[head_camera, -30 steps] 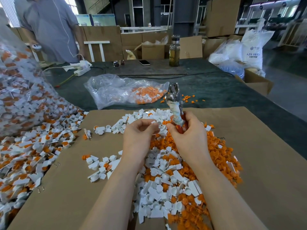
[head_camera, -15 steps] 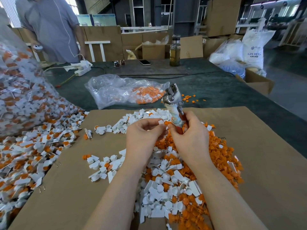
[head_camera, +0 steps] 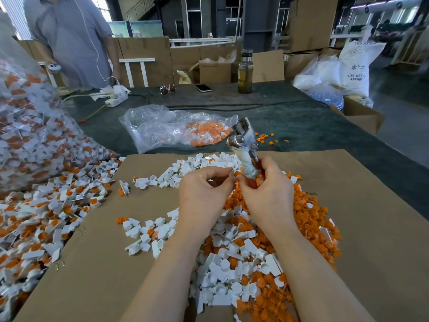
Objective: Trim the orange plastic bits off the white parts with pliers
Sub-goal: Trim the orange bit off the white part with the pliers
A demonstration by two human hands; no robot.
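Note:
My right hand (head_camera: 267,194) grips the pliers (head_camera: 243,145) by their wrapped handles, metal jaws pointing up and away. My left hand (head_camera: 202,196) pinches a small white part (head_camera: 232,174) with an orange bit, right against the right hand's fingertips below the pliers. Under both hands lies a heap of white parts (head_camera: 232,263) mixed with orange bits (head_camera: 308,219) on a brown cardboard sheet (head_camera: 371,228). More white parts with orange bits on them (head_camera: 46,217) spill from a big clear bag (head_camera: 27,135) at the left.
A clear bag holding orange pieces (head_camera: 176,131) lies beyond the cardboard on the dark green table (head_camera: 313,126). Farther back are a bottle (head_camera: 245,70), a phone (head_camera: 203,87), sunglasses (head_camera: 167,89) and a power strip (head_camera: 116,95). A person (head_camera: 72,38) stands at the far left. Boxes stand at the right.
The pliers' jaws have tilted a little to the right. My left hand has lifted slightly and pressed closer to the right hand's fingertips.

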